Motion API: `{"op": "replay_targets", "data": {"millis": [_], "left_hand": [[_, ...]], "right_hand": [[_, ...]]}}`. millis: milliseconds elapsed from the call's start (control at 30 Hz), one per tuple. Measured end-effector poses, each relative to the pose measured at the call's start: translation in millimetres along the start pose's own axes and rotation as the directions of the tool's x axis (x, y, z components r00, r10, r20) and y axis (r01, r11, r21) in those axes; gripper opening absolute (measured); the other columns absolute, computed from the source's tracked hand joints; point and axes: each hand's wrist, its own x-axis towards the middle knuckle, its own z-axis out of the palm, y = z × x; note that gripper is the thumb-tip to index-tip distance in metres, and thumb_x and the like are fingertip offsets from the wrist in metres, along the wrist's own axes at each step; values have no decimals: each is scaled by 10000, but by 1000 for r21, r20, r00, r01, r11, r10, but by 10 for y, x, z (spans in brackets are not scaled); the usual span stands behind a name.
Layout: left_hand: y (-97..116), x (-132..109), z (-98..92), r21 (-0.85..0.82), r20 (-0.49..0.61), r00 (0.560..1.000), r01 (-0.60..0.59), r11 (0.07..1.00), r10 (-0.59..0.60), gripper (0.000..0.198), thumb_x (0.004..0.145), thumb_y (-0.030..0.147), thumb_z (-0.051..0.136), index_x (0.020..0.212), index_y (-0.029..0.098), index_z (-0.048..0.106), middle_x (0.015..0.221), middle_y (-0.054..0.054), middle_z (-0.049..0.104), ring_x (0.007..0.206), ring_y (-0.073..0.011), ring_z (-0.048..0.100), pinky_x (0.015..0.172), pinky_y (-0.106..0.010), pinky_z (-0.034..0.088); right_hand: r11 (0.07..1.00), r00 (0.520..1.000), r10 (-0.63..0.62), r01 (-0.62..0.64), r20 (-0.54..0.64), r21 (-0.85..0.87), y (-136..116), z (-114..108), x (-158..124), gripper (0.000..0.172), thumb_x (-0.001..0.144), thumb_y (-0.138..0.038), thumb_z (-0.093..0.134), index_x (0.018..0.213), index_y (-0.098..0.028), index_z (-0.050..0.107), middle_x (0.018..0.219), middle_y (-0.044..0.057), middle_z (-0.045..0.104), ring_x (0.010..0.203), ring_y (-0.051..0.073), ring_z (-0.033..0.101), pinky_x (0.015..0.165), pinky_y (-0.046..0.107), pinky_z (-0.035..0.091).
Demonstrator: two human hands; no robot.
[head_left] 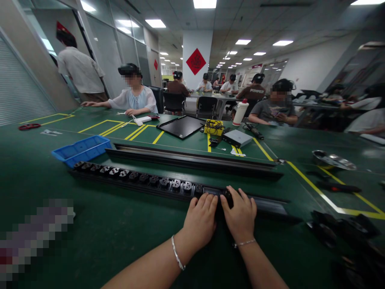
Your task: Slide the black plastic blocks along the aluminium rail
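Observation:
A long black socket strip [135,178] lies across the green table in front of me, with several socket modules seated along its left part. Both my hands rest side by side on the strip right of its middle. My left hand [201,218] has its fingers curled down onto the strip's near edge. My right hand [240,214] is curled the same way, and a small black socket module [227,196] shows between its thumb and forefinger. A second long black rail [192,158] lies parallel just behind the strip.
A blue plastic tray [81,149] sits at the left. Black parts [339,230] lie at the right near a metal dish [332,159]. Farther back are a black panel [182,126], a yellow box [214,127] and a grey box [238,137]. Several people sit at tables beyond.

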Motion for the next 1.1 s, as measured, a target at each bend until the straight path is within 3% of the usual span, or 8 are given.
{"op": "replay_targets", "data": {"millis": [433, 633, 1100], "left_hand": [[14, -11, -12, -31, 4, 999, 42, 999, -42, 524, 829, 284, 473, 1338, 210, 374, 1317, -65, 521, 1224, -217, 418, 989, -421, 323], [-20, -16, -7, -71, 17, 1000, 3, 998, -2, 544, 830, 300, 471, 1352, 201, 355, 1333, -78, 505, 1246, -230, 397, 1073, -492, 207], [-22, -17, -23, -115, 33, 999, 13, 993, -9, 552, 827, 297, 472, 1353, 198, 336, 1351, -67, 492, 1260, -220, 381, 1078, -515, 200]], "right_hand": [[997, 997, 71, -71, 3, 35, -69, -43, 45, 349, 821, -357, 445, 1082, -198, 613, 1136, 81, 640, 1139, 251, 485, 997, 455, 237], [995, 996, 85, -85, 3, 52, -66, -44, 53, 347, 816, -347, 450, 1081, -191, 611, 1125, 93, 642, 1131, 254, 497, 1011, 455, 225], [992, 993, 115, -115, 9, 49, -47, -50, 73, 346, 802, -315, 442, 1070, -172, 607, 1103, 102, 646, 1113, 242, 511, 1016, 433, 210]]}}
